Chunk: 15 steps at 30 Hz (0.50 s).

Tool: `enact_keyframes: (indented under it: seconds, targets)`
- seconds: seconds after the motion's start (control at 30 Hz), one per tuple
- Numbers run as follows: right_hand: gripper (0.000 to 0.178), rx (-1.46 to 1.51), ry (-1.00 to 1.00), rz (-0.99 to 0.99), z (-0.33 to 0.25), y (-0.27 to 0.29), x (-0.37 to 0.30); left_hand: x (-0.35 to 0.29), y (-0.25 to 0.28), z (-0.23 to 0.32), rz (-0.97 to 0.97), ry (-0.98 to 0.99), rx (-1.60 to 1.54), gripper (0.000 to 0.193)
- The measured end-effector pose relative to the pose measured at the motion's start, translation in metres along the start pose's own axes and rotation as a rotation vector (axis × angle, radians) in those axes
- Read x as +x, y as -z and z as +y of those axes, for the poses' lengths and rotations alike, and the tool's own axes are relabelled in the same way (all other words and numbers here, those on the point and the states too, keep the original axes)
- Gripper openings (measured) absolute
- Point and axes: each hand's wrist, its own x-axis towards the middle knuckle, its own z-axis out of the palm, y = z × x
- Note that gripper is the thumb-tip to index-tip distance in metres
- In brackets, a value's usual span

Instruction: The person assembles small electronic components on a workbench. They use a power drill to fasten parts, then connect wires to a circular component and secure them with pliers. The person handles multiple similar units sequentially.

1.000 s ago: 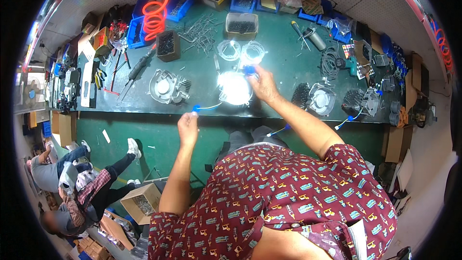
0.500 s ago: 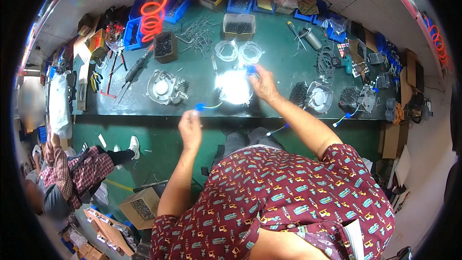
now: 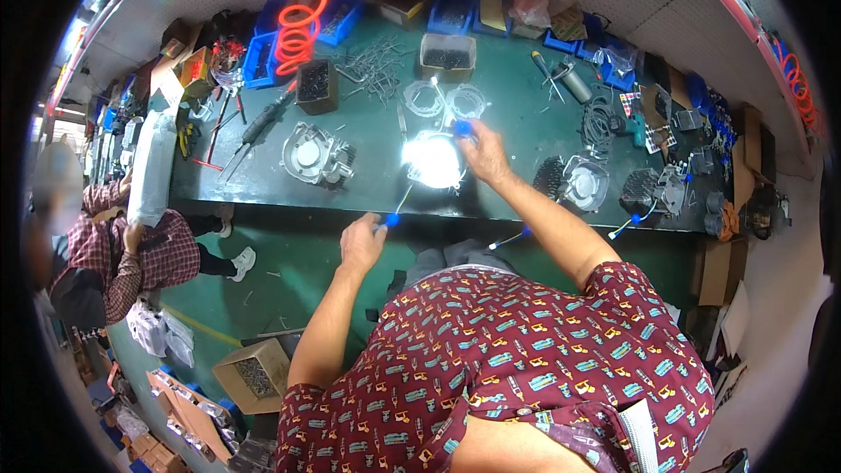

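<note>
My left hand [image 3: 361,243] is just past the table's front edge, its fingers closed on a small blue piece [image 3: 392,220]. A thin yellowish wire [image 3: 404,200] runs from that piece up to a metal part [image 3: 434,163] at mid-table, whose surface is washed out by glare. At this part's far right side, my right hand [image 3: 487,158] pinches another blue piece [image 3: 462,128]; its exact kind is too small to tell. Beyond them lie two pale ring-shaped parts [image 3: 466,102]. Left of the bright part sits a round metal housing [image 3: 308,156].
Finned metal housings [image 3: 585,184] stand on the right, with wire leads over the edge. A power screwdriver [image 3: 258,120] hangs by a coiled orange hose [image 3: 298,39]. Screw boxes [image 3: 317,88] and blue bins [image 3: 261,60] line the back. A co-worker [image 3: 158,245] holds a wrapped package at left.
My left hand has moved right and slightly down with the blue piece, and the wire now slants down. The right hand stays by the bright part. The co-worker has come nearer the table.
</note>
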Motion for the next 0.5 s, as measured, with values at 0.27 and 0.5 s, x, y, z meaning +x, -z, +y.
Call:
enact_keyframes:
  seconds: [0.27,0.5]
  targets:
    - [0.024,-0.031,0.1,-0.055,-0.052,0.024,0.002,-0.041,0.073,0.1,0.523,-0.535,-0.124,0.036]
    - [0.021,0.256,0.343,-0.727,-0.109,-0.027,-0.032,-0.026,0.098,0.164,0.384,-0.595,0.036,0.036]
